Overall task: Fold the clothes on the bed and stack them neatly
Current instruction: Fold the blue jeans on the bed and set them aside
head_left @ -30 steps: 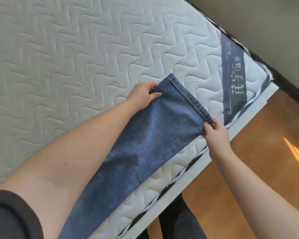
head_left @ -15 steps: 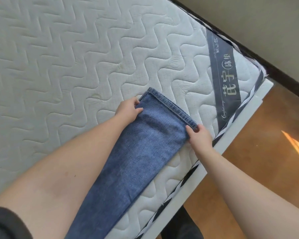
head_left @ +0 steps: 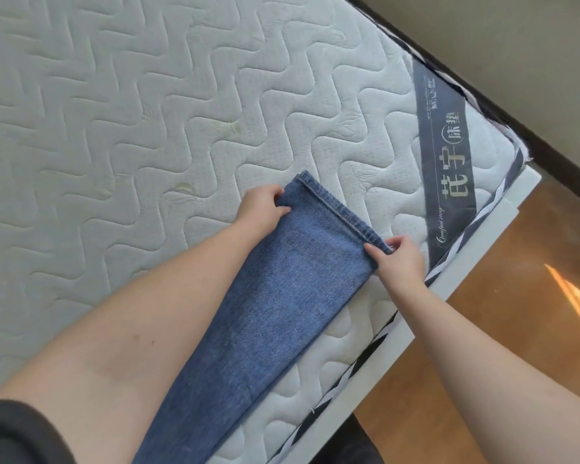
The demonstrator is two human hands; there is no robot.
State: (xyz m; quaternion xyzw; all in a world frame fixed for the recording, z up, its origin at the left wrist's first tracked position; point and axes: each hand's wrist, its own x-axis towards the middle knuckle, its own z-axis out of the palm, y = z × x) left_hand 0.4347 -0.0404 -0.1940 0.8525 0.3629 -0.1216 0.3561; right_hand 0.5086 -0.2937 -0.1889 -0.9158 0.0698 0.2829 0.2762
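Jeans (head_left: 282, 313) lie flat on mattress (head_left: 114, 128), hem toward 1 o'clock. Left hand (head_left: 260, 209) pinches one hem corner; right hand (head_left: 399, 259) pinches the other.

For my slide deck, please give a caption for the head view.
Both hands, left hand and right hand, pinch the jeans hem on the mattress.
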